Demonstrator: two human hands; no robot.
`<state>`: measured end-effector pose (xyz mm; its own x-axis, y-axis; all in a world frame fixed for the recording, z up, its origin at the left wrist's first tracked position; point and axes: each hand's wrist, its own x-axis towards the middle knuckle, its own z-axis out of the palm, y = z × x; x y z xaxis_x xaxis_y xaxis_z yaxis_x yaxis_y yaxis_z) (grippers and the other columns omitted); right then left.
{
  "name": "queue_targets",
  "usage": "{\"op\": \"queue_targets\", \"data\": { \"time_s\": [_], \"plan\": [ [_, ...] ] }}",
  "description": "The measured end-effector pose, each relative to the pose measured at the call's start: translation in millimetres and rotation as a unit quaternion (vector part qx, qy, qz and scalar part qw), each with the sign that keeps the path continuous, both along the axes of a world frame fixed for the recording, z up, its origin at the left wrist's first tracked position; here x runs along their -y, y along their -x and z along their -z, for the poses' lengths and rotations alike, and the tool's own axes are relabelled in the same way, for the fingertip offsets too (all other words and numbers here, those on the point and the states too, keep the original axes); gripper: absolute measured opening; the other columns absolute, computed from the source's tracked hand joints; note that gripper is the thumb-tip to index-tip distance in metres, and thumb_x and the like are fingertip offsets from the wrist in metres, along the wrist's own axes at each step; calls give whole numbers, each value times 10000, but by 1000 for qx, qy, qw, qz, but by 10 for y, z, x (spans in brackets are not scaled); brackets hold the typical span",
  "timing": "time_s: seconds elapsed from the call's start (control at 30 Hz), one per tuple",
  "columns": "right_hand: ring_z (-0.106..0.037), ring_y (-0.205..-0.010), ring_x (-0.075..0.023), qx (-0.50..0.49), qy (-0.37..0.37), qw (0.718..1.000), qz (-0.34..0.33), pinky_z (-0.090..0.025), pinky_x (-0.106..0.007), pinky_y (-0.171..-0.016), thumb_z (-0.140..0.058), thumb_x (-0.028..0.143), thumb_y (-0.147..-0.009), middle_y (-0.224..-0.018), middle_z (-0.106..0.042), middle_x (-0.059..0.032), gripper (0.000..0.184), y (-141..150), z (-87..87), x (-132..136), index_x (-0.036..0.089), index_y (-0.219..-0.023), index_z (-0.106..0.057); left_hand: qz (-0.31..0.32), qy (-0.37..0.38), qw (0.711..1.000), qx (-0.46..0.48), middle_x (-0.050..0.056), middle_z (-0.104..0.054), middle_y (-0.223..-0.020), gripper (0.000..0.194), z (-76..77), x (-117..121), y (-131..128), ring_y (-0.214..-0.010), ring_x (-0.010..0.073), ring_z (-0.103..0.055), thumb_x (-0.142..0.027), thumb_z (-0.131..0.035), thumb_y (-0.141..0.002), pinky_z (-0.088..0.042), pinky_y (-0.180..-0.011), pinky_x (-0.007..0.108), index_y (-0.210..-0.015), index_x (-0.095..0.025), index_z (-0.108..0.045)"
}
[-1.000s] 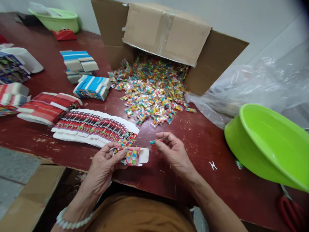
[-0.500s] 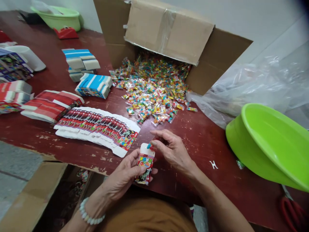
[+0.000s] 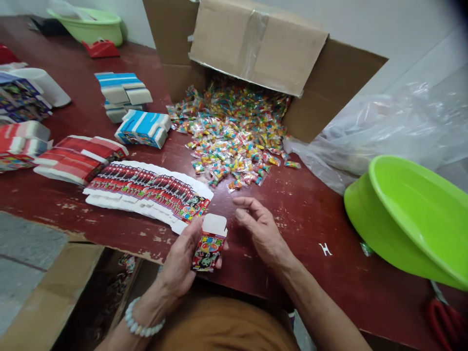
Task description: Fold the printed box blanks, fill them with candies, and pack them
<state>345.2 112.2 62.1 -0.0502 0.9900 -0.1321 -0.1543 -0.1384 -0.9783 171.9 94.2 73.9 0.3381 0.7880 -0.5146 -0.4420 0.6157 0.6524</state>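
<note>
Purple printed cartons (image 3: 22,100) stand stacked at the far left of the dark red table (image 3: 307,214), with a bundle of red folded cartons (image 3: 78,158) nearer the middle. Next come blue-and-white cartons (image 3: 142,127) and, in front, a fanned row of flattened red cartons (image 3: 146,190). The left hand (image 3: 183,258) is clamped on a small red candy carton (image 3: 208,251), held over the table's front edge with its white end flap up. Wrapped candies (image 3: 234,141) spill from a cardboard box (image 3: 256,48) behind. The right hand (image 3: 261,229) is apart from the left, just beside the carton, thumb and forefinger parted. Farther right, a lime-green basin (image 3: 417,224) sits tilted near red-handled scissors (image 3: 444,317).
</note>
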Motion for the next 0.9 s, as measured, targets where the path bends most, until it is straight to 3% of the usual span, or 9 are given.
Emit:
{"op": "queue_targets", "data": {
  "time_s": [0.13,0.2,0.33,0.43,0.5,0.6,0.7,0.8,0.9],
  "plan": [
    [-575,-670,-112,-40,68,988,-133,-487,-230,-586,-814,418,-757,-917,-660,-13,440,66,81,36,227,-1118,-650,-11,-46,999,-23,26,-716,-781,471,72,33,-32,-571,165,-647,-444,-772,-755,-561,-463,262,-1118,-190,-616],
    [-573,-642,-103,-29,47,990,-133,-486,-222,-540,-813,439,-753,-955,-658,-26,376,110,98,43,219,-1030,-686,-15,-61,998,-28,14,-710,-795,443,110,46,-41,-571,150,-641,-392,-787,-749,-556,-459,242,-1108,-195,-617],
    [-660,-773,-155,85,-147,984,-53,-562,-283,-689,-716,394,-862,-936,-701,-52,181,146,58,77,216,-842,-739,3,2,1000,20,13,-699,-708,406,113,26,-11,-500,155,-646,-468,-770,-780,-534,-438,238,-1029,-191,-609],
    [-700,-921,-183,145,-233,957,-93,-555,-328,-860,-613,324,-945,-961,-755,-65,182,133,6,111,228,-903,-762,29,56,994,87,21,-704,-682,479,71,-2,20,-437,177,-640,-594,-718,-790,-540,-433,283,-1038,-203,-596],
    [-704,-847,-170,147,-188,965,-106,-563,-305,-782,-619,317,-933,-935,-758,-61,174,134,-10,117,214,-891,-753,11,54,993,101,20,-715,-721,472,51,-12,26,-444,183,-647,-585,-664,-840,-549,-441,299,-1125,-215,-595],
    [-626,-586,-118,102,-39,991,-83,-507,-234,-553,-697,318,-848,-721,-708,-18,145,166,-8,91,176,-821,-713,-7,25,997,75,34,-720,-736,485,59,-12,26,-444,161,-641,-548,-564,-922,-526,-434,255,-1248,-191,-601],
    [-557,-486,-85,42,39,995,-83,-458,-203,-474,-710,293,-809,-635,-664,13,146,208,-7,57,158,-772,-667,10,9,999,48,70,-727,-737,603,105,-3,41,-444,154,-640,-604,-512,-924,-505,-423,225,-1296,-142,-620],
    [-557,-498,-88,93,2,992,-83,-450,-202,-475,-681,244,-811,-639,-663,12,98,220,-22,48,163,-760,-658,15,11,999,38,86,-739,-782,692,139,8,60,-450,151,-641,-663,-550,-872,-523,-433,233,-1311,-134,-637],
    [-618,-642,-119,205,-134,966,-76,-497,-238,-598,-642,162,-812,-763,-707,-19,63,193,-49,64,179,-759,-671,6,18,1000,21,84,-745,-853,680,120,21,60,-445,146,-638,-646,-591,-852,-530,-425,241,-1320,-156,-645]
  ]
}}
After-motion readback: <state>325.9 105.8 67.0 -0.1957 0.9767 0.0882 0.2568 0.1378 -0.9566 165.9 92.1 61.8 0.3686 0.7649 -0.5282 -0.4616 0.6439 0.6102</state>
